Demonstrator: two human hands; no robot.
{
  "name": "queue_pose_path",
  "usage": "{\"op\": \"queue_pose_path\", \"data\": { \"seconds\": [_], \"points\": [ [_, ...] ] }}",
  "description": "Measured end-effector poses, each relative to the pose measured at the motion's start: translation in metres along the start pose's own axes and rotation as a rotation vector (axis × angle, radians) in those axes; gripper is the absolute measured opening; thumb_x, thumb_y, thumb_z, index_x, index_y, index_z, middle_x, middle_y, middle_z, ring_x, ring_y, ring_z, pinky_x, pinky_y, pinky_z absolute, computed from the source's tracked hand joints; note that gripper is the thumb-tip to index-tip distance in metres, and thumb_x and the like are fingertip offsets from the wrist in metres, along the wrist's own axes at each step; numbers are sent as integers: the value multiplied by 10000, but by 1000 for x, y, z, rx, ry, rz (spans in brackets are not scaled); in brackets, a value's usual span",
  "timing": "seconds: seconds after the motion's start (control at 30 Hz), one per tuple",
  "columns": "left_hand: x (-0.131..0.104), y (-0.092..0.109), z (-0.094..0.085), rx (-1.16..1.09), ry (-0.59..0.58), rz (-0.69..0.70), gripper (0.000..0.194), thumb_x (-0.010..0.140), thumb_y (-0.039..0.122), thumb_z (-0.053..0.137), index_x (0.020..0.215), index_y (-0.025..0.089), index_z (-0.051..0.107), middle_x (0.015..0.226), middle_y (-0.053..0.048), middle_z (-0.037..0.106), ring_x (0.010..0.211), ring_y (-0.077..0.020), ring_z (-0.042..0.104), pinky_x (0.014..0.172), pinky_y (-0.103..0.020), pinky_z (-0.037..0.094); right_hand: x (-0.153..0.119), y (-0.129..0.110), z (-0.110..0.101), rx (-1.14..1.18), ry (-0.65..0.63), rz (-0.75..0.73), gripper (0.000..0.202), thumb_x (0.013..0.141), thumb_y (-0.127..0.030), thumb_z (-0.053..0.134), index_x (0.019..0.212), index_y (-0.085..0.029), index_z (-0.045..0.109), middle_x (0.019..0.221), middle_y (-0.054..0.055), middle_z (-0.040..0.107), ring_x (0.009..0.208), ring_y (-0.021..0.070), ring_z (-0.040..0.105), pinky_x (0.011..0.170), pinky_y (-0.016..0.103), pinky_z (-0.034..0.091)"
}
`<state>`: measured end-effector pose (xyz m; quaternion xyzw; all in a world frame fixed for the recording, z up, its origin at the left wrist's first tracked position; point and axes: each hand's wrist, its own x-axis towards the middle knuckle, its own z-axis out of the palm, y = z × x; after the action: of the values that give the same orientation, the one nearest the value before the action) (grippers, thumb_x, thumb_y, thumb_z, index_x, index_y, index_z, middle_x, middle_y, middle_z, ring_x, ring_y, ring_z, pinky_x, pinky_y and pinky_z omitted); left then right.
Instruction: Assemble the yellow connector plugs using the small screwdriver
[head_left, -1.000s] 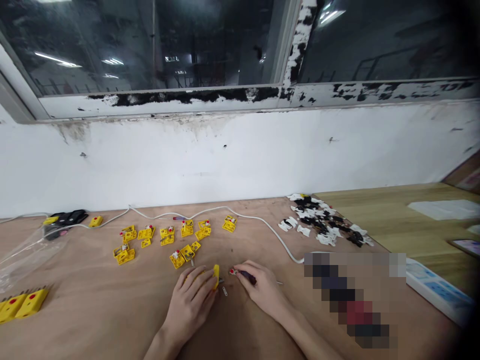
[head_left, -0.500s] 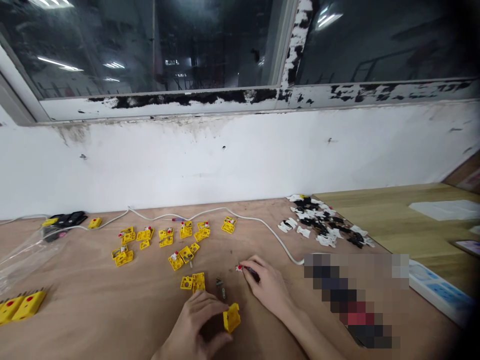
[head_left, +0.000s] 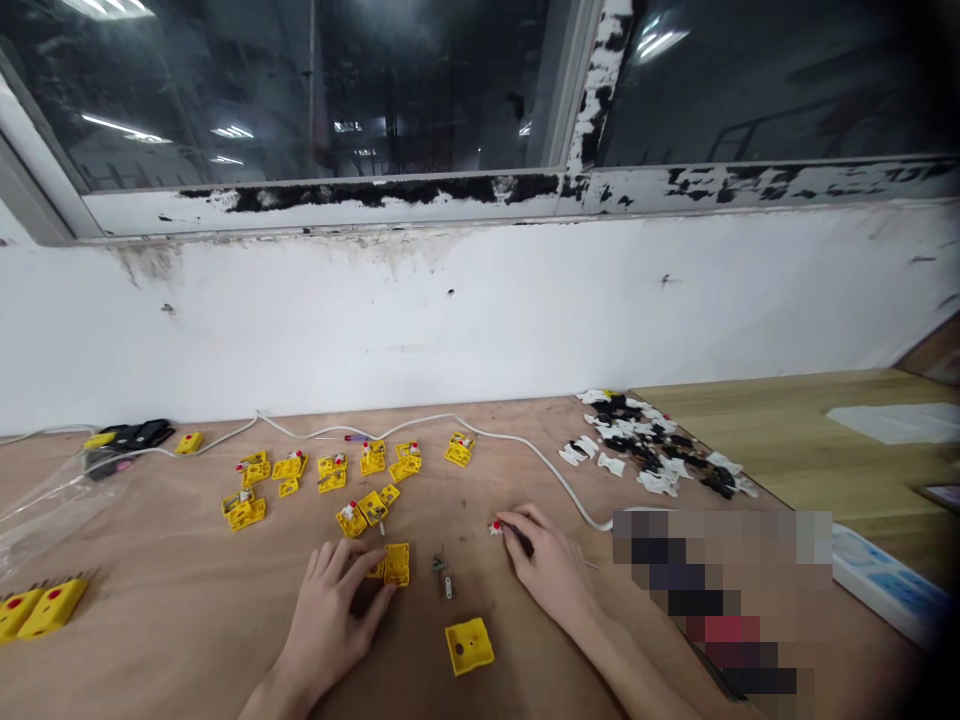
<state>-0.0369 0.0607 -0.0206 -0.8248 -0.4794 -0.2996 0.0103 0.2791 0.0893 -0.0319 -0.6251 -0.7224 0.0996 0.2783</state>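
Observation:
My left hand [head_left: 330, 605] is at a yellow plug shell half [head_left: 397, 565], with thumb and forefinger closed about its near left side. A small yellow piece [head_left: 375, 568] is partly hidden under that forefinger. My right hand [head_left: 551, 565] pinches a small white part with a red dot [head_left: 495, 527] at its fingertips. It also holds a dark-handled tool [head_left: 519, 538], seemingly a screwdriver, whose thin shaft pokes out behind the hand. Small metal pieces [head_left: 448, 587] lie between the hands. Nearer me rests another yellow shell half [head_left: 470, 646], untouched.
Several opened yellow plugs [head_left: 373, 508] with red-dotted parts lie beyond my hands. Finished-looking yellow plugs [head_left: 52, 608] sit far left. A white cable [head_left: 517, 440] crosses the back. Black and white pieces [head_left: 637, 440] are piled right, near a power strip [head_left: 885, 585].
My left hand has put the yellow shell half down on the table and moved left to the other yellow pieces. My right hand has shifted slightly right and away with the white part.

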Motion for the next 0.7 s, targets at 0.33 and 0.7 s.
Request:
{"op": "queue_pose_path", "data": {
  "seconds": [0.33, 0.7],
  "points": [
    [1, -8, -1, -8, -56, -51, 294, 950, 287, 584, 1238, 284, 645, 1155, -71, 664, 1008, -251, 600, 829, -385, 506, -7, 2, 3, -12, 35, -51, 334, 992, -320, 430, 1228, -263, 659, 1115, 54, 661, 919, 219, 688, 754, 323, 529],
    [1, 3, -4, 19, -112, 19, 316, 867, 270, 635, 1181, 269, 668, 1289, -81, 613, 1142, -292, 567, 913, -435, 510, -2, 7, 4, 121, 70, -121, 323, 978, -232, 424, 1157, -213, 693, 1101, 102, 645, 1026, 256, 623, 910, 410, 510]
  ]
}}
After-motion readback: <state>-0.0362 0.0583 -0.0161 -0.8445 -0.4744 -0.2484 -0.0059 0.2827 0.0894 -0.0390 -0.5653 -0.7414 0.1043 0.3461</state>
